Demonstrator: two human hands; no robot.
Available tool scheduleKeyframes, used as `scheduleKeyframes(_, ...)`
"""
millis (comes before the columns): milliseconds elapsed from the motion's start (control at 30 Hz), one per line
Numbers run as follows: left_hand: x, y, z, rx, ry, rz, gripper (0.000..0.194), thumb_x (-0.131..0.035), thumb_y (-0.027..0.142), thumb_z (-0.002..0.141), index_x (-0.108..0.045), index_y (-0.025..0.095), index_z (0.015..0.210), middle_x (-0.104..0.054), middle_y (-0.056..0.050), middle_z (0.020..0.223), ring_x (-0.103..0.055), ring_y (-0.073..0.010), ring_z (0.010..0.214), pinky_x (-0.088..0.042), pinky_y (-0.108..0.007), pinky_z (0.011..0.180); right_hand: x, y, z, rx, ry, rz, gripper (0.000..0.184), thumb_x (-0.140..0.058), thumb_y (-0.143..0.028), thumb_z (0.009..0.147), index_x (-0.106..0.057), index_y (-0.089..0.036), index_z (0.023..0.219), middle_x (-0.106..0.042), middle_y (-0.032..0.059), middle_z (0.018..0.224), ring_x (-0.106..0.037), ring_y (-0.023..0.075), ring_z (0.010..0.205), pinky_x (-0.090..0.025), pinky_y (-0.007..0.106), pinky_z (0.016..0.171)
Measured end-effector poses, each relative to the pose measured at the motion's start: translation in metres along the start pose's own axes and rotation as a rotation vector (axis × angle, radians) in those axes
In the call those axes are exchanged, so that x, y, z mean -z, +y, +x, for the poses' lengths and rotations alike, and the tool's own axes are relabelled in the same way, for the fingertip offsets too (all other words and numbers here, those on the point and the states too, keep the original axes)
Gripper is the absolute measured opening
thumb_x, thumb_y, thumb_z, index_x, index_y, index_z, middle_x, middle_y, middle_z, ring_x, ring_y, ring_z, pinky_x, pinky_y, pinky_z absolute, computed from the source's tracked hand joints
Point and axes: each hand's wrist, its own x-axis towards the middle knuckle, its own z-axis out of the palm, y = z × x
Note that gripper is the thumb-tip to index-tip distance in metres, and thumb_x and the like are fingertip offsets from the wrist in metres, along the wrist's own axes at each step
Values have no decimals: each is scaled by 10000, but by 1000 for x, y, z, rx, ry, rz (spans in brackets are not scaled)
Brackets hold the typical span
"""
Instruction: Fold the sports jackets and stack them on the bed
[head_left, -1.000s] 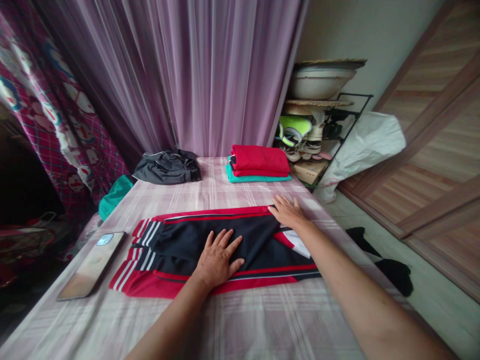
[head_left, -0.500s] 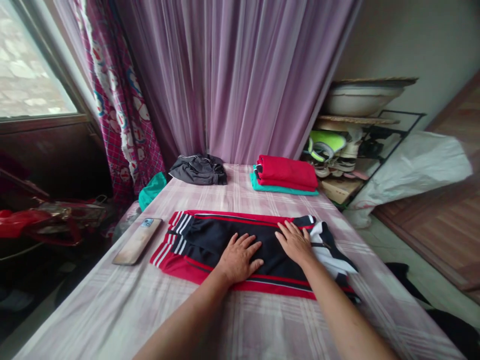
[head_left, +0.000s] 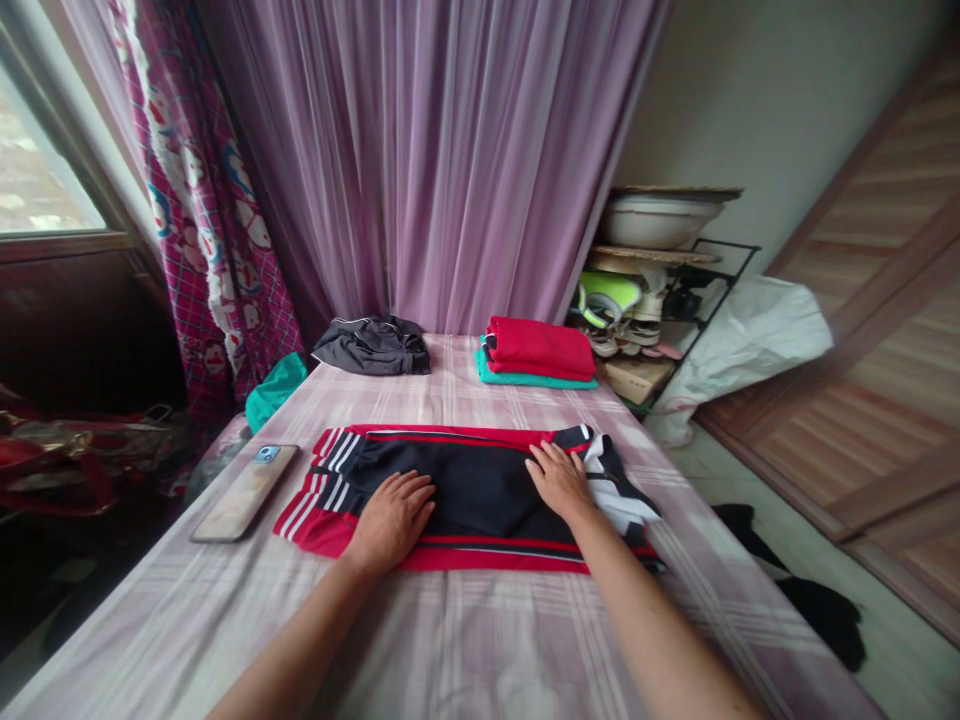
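Observation:
A folded navy and red jacket (head_left: 472,490) with white-striped ribbed edges lies flat across the table in front of me. My left hand (head_left: 391,515) rests palm down on its left half, fingers extended. Toward the other end, my right hand (head_left: 559,478) lies flat near the white lining, its fingers spread a little. Neither hand grips the cloth. Left of the jacket is a smartphone (head_left: 246,492), camera side up.
At the table's far end sit a crumpled dark grey garment (head_left: 371,345) and a folded red and teal stack (head_left: 538,350). Beyond them hangs a purple curtain (head_left: 435,160). A shoe rack (head_left: 637,300) and white sack (head_left: 757,330) stand at right.
My left hand has slid left along the jacket, while the right stays near the same end. The camera view has turned somewhat to the right.

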Motion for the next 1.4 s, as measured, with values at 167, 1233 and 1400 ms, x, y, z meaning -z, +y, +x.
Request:
scheduleKeyframes(167, -1, -19, -24, 64, 61, 42, 419, -372, 385, 1001, -657, 212, 1254, -693, -86, 1268, -614, -260, 1215, -469, -485, 1061, 0, -1, 0, 3, 21, 1, 474, -345, -377, 998, -551, -239, 1401, -489, 77, 1503, -418, 233, 1394, -223, 480, 1169)
scheduleKeyframes(1233, 1, -9, -25, 151, 47, -123, 357, -423, 334, 988, -660, 232, 1234, -687, -76, 1277, -594, -236, 1237, -436, -480, 1098, -22, 16, 2, 61, 116, -116, 483, -345, -359, 956, -613, -233, 1338, -567, 92, 1432, -482, 256, 1336, -305, 488, 1122)
scheduleKeyframes(1400, 3, -11, -27, 136, 182, -235, 340, -398, 291, 995, -664, 230, 1198, -723, -77, 1191, -649, -198, 1141, -495, -421, 1040, -27, 20, 1, 61, 134, -126, 490, -341, -370, 955, -615, -222, 1333, -574, 104, 1421, -489, 255, 1328, -321, 485, 1114)
